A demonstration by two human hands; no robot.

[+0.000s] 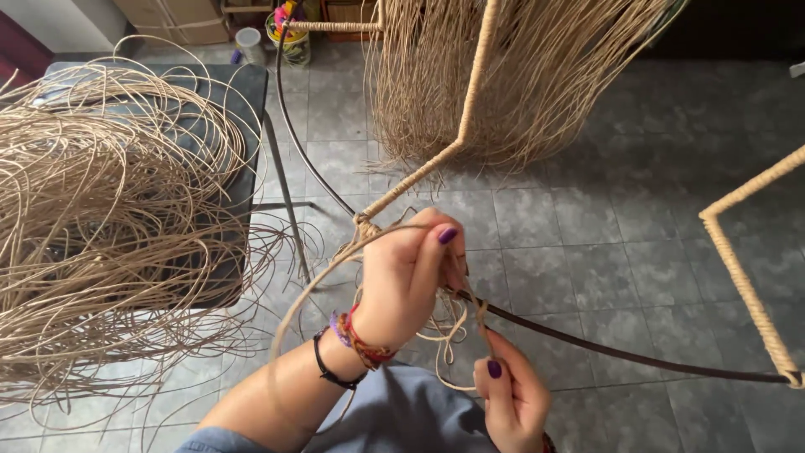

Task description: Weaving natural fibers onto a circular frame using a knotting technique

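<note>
Wrapping step is underway: a person is binding tan rattan cane onto a dark metal frame rod [620, 352], judging by the covered sections around it. Largest first: grey tiled floor [587, 226]; a dark table [239, 126] at left carrying a big loose heap of cane strands [101, 226]; a curtain of hanging strands [520, 75] top centre; wrapped frame bars, one running diagonally down to the hands [470, 92] and one at right [742, 268]. The bare rod is running from the hands out to the right corner joint, still uncovered.

Left hand [407, 281] is clenching its grip on the rod at the joint where wrapped meets bare, a long strand [335, 268] arcing over it. Right hand [511, 394] is pinching the working strand [457, 335] just below the rod, loops hanging loose between the two hands.

My read: wrap is early on this rod. Next move is calling for pulling the loops taut, laying turns tight side by side, left hand holding tension so nothing slips
</note>
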